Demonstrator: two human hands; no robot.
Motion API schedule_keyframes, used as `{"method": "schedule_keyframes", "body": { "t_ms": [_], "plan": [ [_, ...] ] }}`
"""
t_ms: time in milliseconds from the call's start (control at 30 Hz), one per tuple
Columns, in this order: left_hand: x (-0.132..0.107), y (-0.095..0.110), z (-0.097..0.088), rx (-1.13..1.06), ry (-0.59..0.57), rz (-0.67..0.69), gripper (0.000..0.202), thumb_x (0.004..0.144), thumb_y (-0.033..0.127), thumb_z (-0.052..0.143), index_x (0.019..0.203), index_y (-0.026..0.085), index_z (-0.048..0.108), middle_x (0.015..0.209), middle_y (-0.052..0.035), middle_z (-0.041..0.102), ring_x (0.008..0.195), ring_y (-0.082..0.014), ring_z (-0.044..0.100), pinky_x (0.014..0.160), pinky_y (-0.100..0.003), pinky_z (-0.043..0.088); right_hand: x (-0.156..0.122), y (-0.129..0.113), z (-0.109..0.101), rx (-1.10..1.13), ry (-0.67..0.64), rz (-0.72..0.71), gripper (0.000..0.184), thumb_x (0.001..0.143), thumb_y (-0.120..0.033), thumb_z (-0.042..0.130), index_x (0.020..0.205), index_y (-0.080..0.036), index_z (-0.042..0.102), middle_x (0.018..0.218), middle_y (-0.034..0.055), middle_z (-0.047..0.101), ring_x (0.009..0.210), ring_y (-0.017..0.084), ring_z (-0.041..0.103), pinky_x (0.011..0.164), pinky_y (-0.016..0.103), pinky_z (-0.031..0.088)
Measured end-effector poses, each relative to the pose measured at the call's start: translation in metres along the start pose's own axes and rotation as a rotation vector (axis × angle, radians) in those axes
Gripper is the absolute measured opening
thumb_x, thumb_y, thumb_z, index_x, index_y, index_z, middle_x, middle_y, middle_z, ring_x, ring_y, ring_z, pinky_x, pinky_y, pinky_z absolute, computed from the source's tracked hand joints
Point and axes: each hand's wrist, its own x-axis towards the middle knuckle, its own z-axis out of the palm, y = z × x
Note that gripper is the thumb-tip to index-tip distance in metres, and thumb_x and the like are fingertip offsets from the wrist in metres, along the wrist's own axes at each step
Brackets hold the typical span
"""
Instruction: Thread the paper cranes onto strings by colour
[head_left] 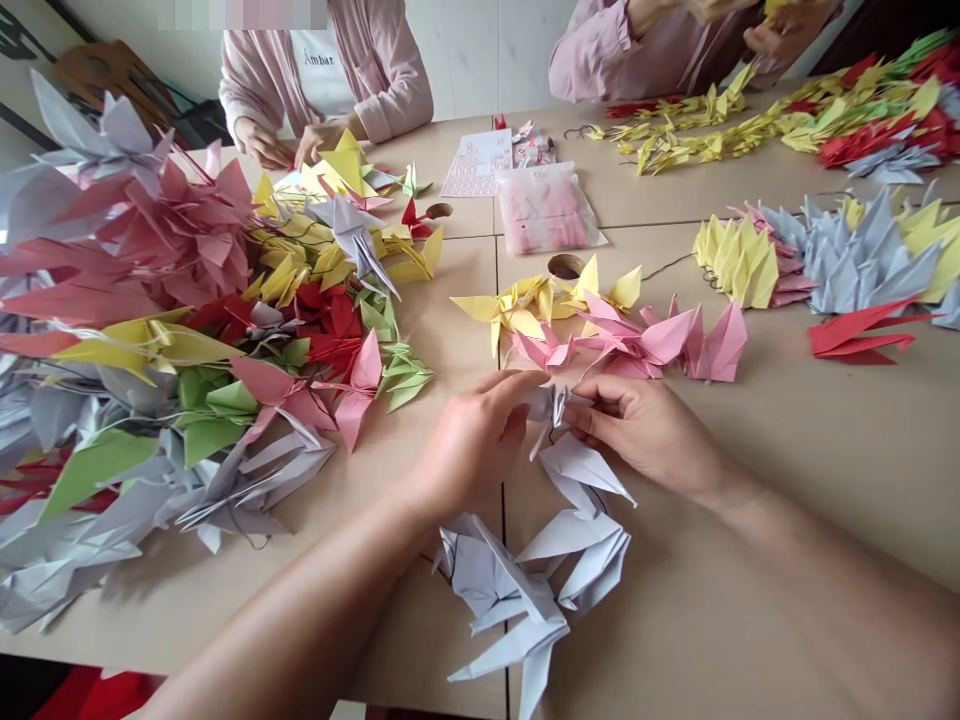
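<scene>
My left hand (472, 440) and my right hand (649, 430) meet over the middle of the table, both pinching a pale grey paper crane (551, 408) between their fingertips. That crane tops a string of grey paper cranes (525, 580) that trails toward me along the table. Just beyond my fingers lies a row of pink cranes (645, 340) and yellow cranes (517, 305).
A big heap of strung cranes (187, 330) in pink, yellow, red, green and grey fills the left. More strings (847, 250) lie at right and far right. A plastic bag (544, 210) and a printed sheet (480, 160) sit mid-table. Two people in pink work at the far edge.
</scene>
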Motion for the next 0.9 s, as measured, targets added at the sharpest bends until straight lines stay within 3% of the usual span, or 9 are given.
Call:
{"method": "schedule_keyframes", "body": {
  "t_ms": [133,233,433,567,733,900],
  "plan": [
    [0.003,-0.003,0.003,-0.267,-0.117,-0.161,0.024,0.080,0.017,0.057,0.103,0.014,0.063,0.083,-0.0046,0.068,0.069,-0.0119,0.061,0.062,-0.022,0.047,-0.002,-0.004,0.000,0.016,-0.039,0.000,0.018,0.080,-0.035,0.064,0.075,-0.019,0.065,0.065,-0.0010,0.061,0.058,0.011,0.054,0.051,0.021,0.043],
    [0.005,-0.012,0.004,-0.434,-0.196,-0.237,0.023,0.081,0.030,0.061,0.098,0.014,0.063,0.084,-0.0052,0.068,0.072,-0.0128,0.061,0.063,-0.022,0.047,-0.002,-0.006,-0.002,0.029,-0.077,0.013,0.017,0.079,-0.034,0.065,0.074,-0.018,0.064,0.062,-0.0019,0.059,0.057,0.010,0.053,0.051,0.021,0.043],
    [0.007,-0.020,0.001,-0.517,-0.275,-0.279,0.024,0.079,0.037,0.064,0.083,0.014,0.066,0.077,-0.0031,0.067,0.069,-0.0113,0.056,0.062,-0.022,0.043,0.001,0.000,-0.007,0.050,-0.157,0.007,0.022,0.079,-0.040,0.065,0.076,-0.019,0.066,0.064,-0.0015,0.060,0.057,0.009,0.053,0.051,0.021,0.042],
    [0.009,-0.018,0.000,-0.620,-0.282,-0.298,0.024,0.079,0.038,0.064,0.079,0.014,0.066,0.071,-0.0005,0.063,0.062,-0.0084,0.051,0.059,-0.020,0.040,0.002,0.002,-0.010,0.040,-0.146,0.001,0.020,0.078,-0.038,0.066,0.077,-0.019,0.067,0.060,-0.0025,0.057,0.055,0.009,0.052,0.051,0.021,0.042],
    [0.010,-0.017,-0.001,-0.623,-0.240,-0.287,0.027,0.080,0.039,0.063,0.072,0.013,0.064,0.061,0.0035,0.052,0.056,-0.0061,0.042,0.052,-0.018,0.032,0.004,-0.002,-0.009,0.027,-0.112,-0.052,0.018,0.081,-0.035,0.063,0.076,-0.018,0.066,0.062,-0.0034,0.054,0.053,0.007,0.050,0.050,0.020,0.041],
    [0.011,-0.013,-0.003,-0.598,-0.248,-0.274,0.030,0.082,0.041,0.060,0.070,0.013,0.061,0.061,0.0034,0.050,0.056,-0.0062,0.041,0.052,-0.018,0.032,0.006,-0.002,-0.007,0.022,-0.100,-0.068,0.023,0.082,-0.036,0.061,0.071,-0.016,0.062,0.060,-0.0036,0.051,0.053,0.007,0.049,0.050,0.020,0.041]
  ]
}}
